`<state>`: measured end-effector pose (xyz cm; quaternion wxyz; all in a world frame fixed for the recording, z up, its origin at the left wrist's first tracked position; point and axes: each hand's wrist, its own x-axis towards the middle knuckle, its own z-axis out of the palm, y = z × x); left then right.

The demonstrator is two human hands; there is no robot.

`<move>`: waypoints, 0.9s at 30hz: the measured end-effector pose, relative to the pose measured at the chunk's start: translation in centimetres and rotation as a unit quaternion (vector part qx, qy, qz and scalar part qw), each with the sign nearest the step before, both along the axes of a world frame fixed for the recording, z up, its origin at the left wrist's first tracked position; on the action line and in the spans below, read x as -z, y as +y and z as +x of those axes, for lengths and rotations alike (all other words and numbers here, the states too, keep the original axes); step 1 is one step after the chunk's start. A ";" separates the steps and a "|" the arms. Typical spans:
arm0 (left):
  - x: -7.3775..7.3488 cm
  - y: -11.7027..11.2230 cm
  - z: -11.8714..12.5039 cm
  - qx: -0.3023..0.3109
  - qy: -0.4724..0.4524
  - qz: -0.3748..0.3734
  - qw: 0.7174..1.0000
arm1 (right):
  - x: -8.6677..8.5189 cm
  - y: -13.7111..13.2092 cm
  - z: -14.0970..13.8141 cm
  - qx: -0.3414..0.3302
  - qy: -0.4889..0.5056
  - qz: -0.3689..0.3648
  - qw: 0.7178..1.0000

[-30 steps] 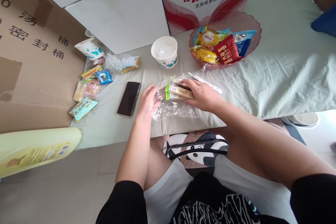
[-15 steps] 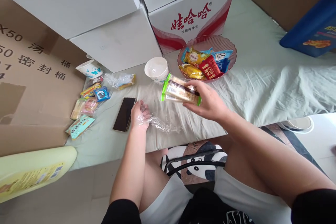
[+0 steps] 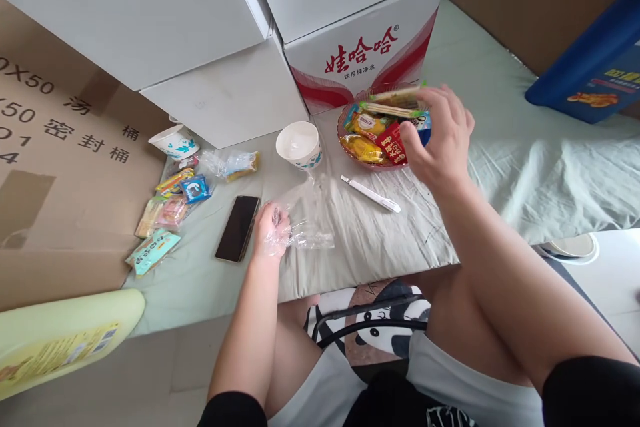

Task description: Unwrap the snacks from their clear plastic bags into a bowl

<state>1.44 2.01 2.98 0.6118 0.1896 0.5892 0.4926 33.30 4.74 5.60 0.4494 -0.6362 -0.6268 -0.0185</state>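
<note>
My left hand (image 3: 273, 230) is closed on a thin clear plastic bag (image 3: 310, 223), which spreads out to its right above the cloth. At the pink glass bowl (image 3: 350, 150), my right hand (image 3: 443, 137) is open, thumb and fingers apart. Green-edged snack packets (image 3: 390, 109) lie on top of the other snacks there, just beyond the thumb. Under them show a yellow packet (image 3: 364, 148) and a red packet (image 3: 390, 144). Between my hands, a slim white pen-like tool (image 3: 371, 194) lies on the cloth. A phone (image 3: 237, 228) rests left of my left hand.
A paper cup (image 3: 299, 145) stands left of the bowl, another cup (image 3: 175, 141) farther left. Several wrapped snacks, including a teal packet (image 3: 153, 251), lie along the brown carton (image 3: 65, 213). White boxes (image 3: 230, 90) stand behind; a blue container (image 3: 590, 73) is at right.
My right hand has moved right and away from me to the bowl and let go of the green-edged packets there. The white tool now shows. The bag in my left hand is spread wider.
</note>
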 end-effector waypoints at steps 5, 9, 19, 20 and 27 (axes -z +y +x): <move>-0.4 -0.7 0.2 0.091 -0.038 0.046 0.994 | 0.4 -3.9 -2.7 -0.112 0.024 0.006 0.993; -0.2 -1.5 -0.3 0.208 -0.047 0.044 0.976 | 2.1 -5.0 -4.3 -0.199 0.086 -0.053 0.975; 0.2 -2.9 -0.4 0.069 -0.155 0.062 0.983 | 4.2 -4.8 -8.0 -0.408 0.368 -0.329 0.768; 0.1 -2.8 -0.4 0.042 -0.156 0.078 0.984 | 4.1 -4.9 -8.4 -0.416 0.378 -0.352 0.748; -0.4 -1.2 -0.5 -0.003 -0.181 0.098 0.979 | 2.9 -5.2 -8.8 -0.295 0.584 -0.313 0.689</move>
